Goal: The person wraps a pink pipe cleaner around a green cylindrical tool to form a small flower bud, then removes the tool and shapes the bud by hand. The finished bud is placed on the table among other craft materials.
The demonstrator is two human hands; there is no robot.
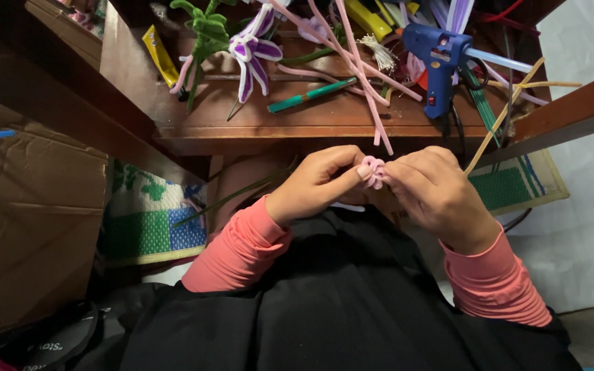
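My left hand (317, 182) and my right hand (434, 192) meet over my lap, both pinching a small pink pipe-cleaner flower (373, 171) between the fingertips. The flower is coiled into little loops and partly hidden by my fingers. A thin green stem (235, 196) runs down to the left from under my left hand. Both sleeves are coral pink, over a black garment across my lap.
A low wooden table (324, 120) ahead holds a blue glue gun (438, 51), a purple-and-white pipe-cleaner flower (252, 51), a green pipe-cleaner shape (207, 31), long pink pipe cleaners (362, 75), a teal pen (311, 95) and a yellow tube (159, 55). A cardboard box (29, 213) stands left, on a woven mat (146, 220).
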